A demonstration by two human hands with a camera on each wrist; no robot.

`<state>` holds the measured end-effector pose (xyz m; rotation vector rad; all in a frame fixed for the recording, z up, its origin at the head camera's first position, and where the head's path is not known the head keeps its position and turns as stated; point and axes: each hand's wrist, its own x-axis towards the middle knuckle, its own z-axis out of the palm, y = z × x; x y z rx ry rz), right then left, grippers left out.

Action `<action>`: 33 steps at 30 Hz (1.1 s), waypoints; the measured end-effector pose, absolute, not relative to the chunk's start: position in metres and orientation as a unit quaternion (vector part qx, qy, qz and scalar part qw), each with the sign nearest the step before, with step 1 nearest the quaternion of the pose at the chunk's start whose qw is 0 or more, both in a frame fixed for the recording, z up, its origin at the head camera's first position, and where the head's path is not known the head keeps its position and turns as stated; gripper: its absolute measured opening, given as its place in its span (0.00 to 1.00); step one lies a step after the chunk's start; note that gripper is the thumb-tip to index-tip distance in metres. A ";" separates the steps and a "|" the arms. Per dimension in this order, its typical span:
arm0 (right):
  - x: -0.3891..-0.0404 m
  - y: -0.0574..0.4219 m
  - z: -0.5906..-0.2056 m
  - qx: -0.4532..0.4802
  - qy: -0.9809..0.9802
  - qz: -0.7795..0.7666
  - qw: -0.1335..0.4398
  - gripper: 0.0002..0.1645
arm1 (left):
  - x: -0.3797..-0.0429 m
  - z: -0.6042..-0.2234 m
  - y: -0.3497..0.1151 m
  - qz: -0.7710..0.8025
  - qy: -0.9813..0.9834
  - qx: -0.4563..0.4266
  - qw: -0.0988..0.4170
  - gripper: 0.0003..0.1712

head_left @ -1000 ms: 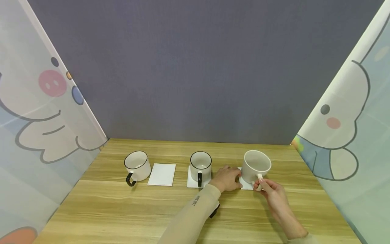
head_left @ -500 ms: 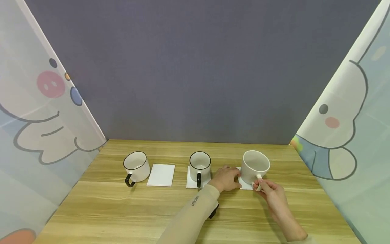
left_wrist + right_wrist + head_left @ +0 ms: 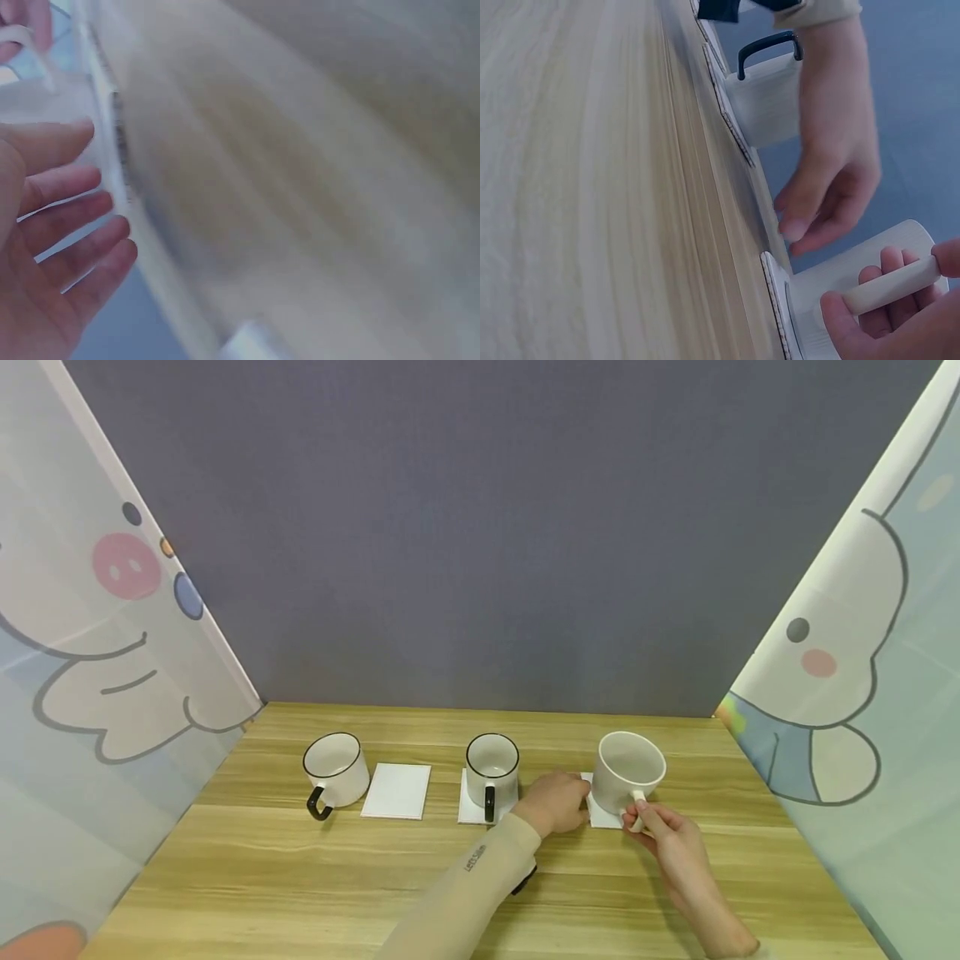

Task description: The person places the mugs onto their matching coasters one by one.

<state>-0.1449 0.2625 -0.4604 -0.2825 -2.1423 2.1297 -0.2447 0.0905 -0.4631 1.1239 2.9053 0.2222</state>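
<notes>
An all-white mug (image 3: pixel 609 787) stands on a square white coaster (image 3: pixel 603 817) at the right of the head view. My right hand (image 3: pixel 672 845) grips the mug's handle (image 3: pixel 894 286) between thumb and fingers. Just left of that coaster is my left hand (image 3: pixel 552 803), its fingers loosely bent and holding nothing. In the right wrist view, a gap shows between the left fingertips (image 3: pixel 795 229) and the mug. The left wrist view shows the same fingers (image 3: pixel 75 214) spread a little apart, with the mug behind them.
A black-rimmed white mug (image 3: pixel 492 768) sits on a middle coaster (image 3: pixel 467 814). Further left are a bare coaster (image 3: pixel 397 792) and another black-rimmed mug (image 3: pixel 347 783) on the wooden table (image 3: pixel 300 877). Beneath my left forearm, a black handle (image 3: pixel 524 882) pokes out, the rest hidden.
My left hand has drawn slightly left, away from the white mug, and more of the coaster's left edge shows. The right hand keeps its grip on the handle.
</notes>
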 end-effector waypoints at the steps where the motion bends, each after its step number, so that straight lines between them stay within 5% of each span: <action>1: -0.145 0.263 -0.460 -0.092 -0.704 0.702 0.054 0.22 | -0.243 -0.461 0.090 0.061 0.928 0.367 -0.002 0.08; 21: -0.147 0.268 -0.461 -0.059 -0.711 0.699 0.039 0.23 | -0.210 -0.412 0.075 -0.015 0.873 0.473 -0.115 0.11; 33: -0.147 0.268 -0.462 -0.077 -0.717 0.692 0.034 0.21 | -0.196 -0.419 0.031 -0.001 0.808 0.516 -0.284 0.08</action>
